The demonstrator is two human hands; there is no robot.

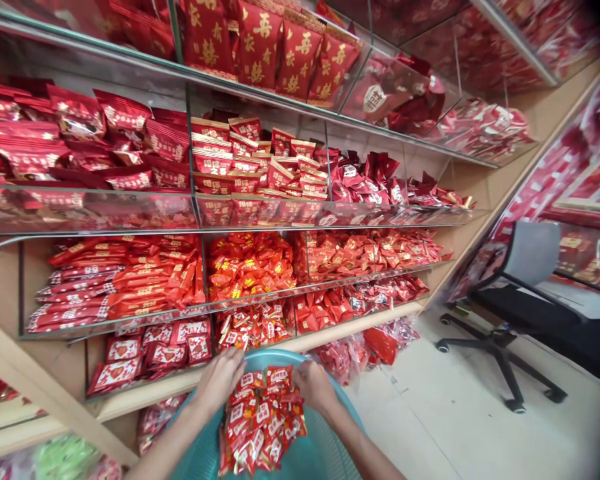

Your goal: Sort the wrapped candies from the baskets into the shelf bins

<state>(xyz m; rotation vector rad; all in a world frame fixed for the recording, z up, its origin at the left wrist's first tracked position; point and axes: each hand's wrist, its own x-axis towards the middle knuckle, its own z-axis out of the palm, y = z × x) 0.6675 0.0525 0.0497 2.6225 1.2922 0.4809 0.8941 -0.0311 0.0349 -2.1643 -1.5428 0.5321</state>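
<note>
A teal plastic basket [337,417] stands before me, with a pile of small red snack packets [263,423] in it. My left hand [220,381] is at the basket's far left rim, beside the pile's upper edge. Its fingers are curled together, and what they grip, if anything, is hidden. On the other side my right hand [316,387] has its fingers bent inward against the packets at the upper right of the pile, seemingly pinching one. Right behind the rim, similar small red packets [253,323] fill a bottom shelf compartment.
Shelves with clear dividers [260,230] hold several kinds of red packets. Bagged red goods [347,353] lie on the floor under the shelf, right of the basket. A wheeled office chair [535,300] stands on the tiled floor [430,427]. A wooden post [45,387] slants at left.
</note>
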